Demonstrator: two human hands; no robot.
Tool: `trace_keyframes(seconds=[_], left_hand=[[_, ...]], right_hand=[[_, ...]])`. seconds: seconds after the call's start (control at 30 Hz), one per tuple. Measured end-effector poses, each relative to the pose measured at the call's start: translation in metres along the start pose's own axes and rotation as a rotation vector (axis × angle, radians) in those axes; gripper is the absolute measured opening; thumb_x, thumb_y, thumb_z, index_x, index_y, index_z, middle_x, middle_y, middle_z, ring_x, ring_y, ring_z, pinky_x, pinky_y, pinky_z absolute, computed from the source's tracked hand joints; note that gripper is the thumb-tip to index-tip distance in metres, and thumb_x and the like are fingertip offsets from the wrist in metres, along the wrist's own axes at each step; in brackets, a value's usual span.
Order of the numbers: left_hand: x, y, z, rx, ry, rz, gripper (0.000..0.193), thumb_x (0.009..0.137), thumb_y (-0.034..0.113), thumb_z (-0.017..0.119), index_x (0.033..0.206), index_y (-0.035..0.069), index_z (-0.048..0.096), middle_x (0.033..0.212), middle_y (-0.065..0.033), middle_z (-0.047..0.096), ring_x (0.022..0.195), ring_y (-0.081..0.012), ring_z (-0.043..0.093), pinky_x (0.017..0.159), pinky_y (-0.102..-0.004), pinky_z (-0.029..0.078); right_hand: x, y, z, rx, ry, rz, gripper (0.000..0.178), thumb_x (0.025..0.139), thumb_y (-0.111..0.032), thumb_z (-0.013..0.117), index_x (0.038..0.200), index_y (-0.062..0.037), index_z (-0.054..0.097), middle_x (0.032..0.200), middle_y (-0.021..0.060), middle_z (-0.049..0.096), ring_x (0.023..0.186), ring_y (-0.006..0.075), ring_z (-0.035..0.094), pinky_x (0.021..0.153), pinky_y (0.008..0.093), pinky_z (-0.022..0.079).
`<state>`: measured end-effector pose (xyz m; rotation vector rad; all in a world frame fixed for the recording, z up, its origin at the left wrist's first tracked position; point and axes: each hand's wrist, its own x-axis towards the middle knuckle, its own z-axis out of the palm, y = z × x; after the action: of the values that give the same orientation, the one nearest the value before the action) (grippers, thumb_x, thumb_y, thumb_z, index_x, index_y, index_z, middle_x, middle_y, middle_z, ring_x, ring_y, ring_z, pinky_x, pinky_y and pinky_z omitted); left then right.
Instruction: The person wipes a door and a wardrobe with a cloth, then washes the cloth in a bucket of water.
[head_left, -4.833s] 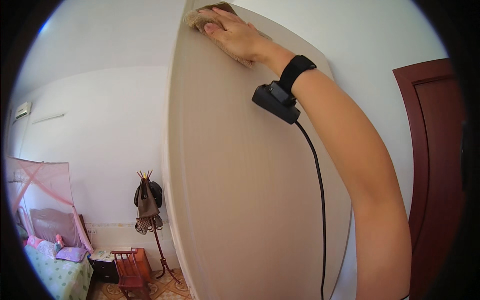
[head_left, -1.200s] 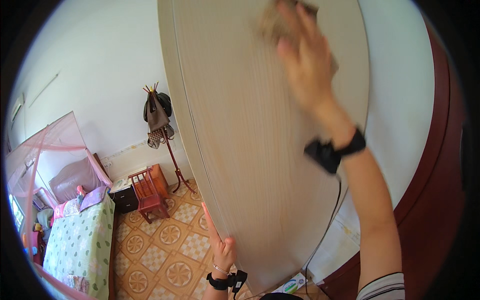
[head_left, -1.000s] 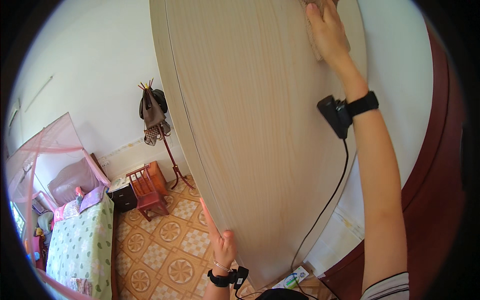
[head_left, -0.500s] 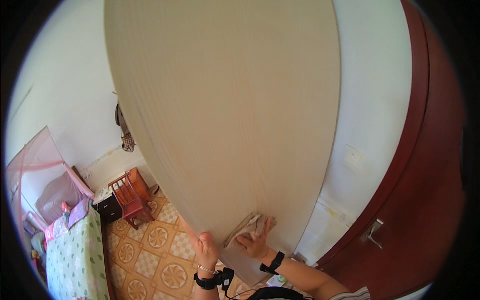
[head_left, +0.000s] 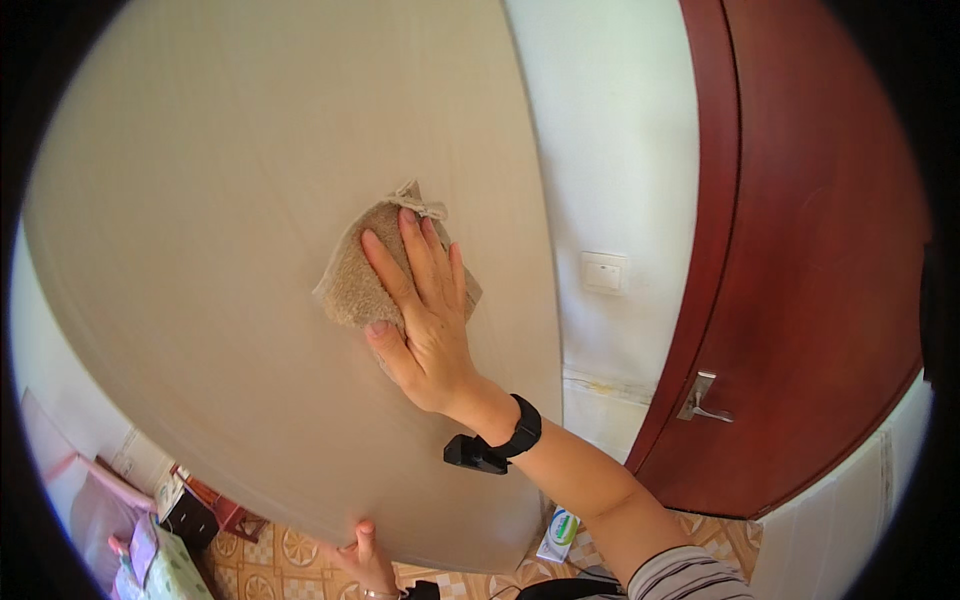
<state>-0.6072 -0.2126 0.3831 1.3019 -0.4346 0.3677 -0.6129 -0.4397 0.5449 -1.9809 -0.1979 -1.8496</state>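
Note:
A tall pale wood-grain panel (head_left: 250,230) fills much of the view. My right hand (head_left: 425,330) lies on a brown towelling cloth (head_left: 365,275), fingers spread, pressing it flat against the panel's face. One corner of the cloth is folded up above the fingertips. Down at the panel's lower left edge is my left hand (head_left: 368,565), thumb up against the near side. Its other fingers reach around the edge and are partly hidden. Both wrists wear black straps.
To the right stands a dark red door (head_left: 810,260) with a metal handle (head_left: 708,402). A white wall switch (head_left: 604,272) sits between door and panel. A white-and-green packet (head_left: 560,532) is on the tiled floor. A bed (head_left: 165,565) and a black cabinet (head_left: 190,520) stand at lower left.
My right hand has slid the cloth upward on the panel and spread it flat under the fingers. The view has swung right. My left hand stays at the panel's edge.

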Motion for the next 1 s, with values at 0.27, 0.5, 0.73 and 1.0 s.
trace_keyframes(seconds=[0.27, 0.5, 0.73, 1.0], left_hand=[[0.004, 0.002, 0.003, 0.090, 0.066, 0.030, 0.090, 0.077, 0.035, 0.078, 0.141, -0.003, 0.027, 0.129, -0.0165, 0.046, 0.109, -0.0249, 0.050, 0.093, -0.0365, 0.042], [0.003, -0.003, -0.005, 0.150, 0.157, -0.016, 0.097, 0.073, 0.049, 0.078, 0.139, -0.003, 0.030, 0.123, -0.0166, 0.051, 0.107, -0.0250, 0.052, 0.087, -0.0364, 0.046], [0.010, -0.033, -0.020, 0.502, 0.313, 0.321, 0.091, 0.078, 0.062, 0.065, 0.134, -0.005, 0.040, 0.124, -0.0179, 0.052, 0.108, -0.0259, 0.052, 0.090, -0.0371, 0.045], [0.000, -0.044, -0.040, 0.613, 0.330, 0.281, 0.080, 0.089, 0.054, 0.056, 0.135, -0.008, 0.037, 0.127, -0.0168, 0.051, 0.111, -0.0231, 0.051, 0.094, -0.0337, 0.041]], right_hand=[[-0.056, 0.112, -0.021, 0.001, 0.234, 0.370, 0.063, 0.097, -0.037, 0.039, 0.147, -0.0019, 0.024, 0.154, 0.0181, 0.018, 0.143, 0.0336, 0.014, 0.114, 0.0483, 0.007], [-0.153, 0.201, -0.041, 0.093, 0.318, 0.639, 0.063, 0.096, -0.023, 0.038, 0.148, 0.0014, 0.012, 0.154, 0.0180, 0.017, 0.143, 0.0301, 0.016, 0.115, 0.0381, 0.013], [-0.245, 0.194, -0.022, 0.020, 0.371, 0.945, 0.067, 0.088, -0.007, 0.044, 0.148, 0.0009, 0.014, 0.154, 0.0215, 0.016, 0.143, 0.0326, 0.016, 0.114, 0.0365, 0.016], [-0.143, 0.111, -0.020, -0.052, -0.063, 0.137, 0.059, 0.090, -0.038, 0.048, 0.140, -0.0081, 0.043, 0.152, 0.0238, 0.021, 0.138, 0.0472, 0.016, 0.108, 0.0630, 0.003]])
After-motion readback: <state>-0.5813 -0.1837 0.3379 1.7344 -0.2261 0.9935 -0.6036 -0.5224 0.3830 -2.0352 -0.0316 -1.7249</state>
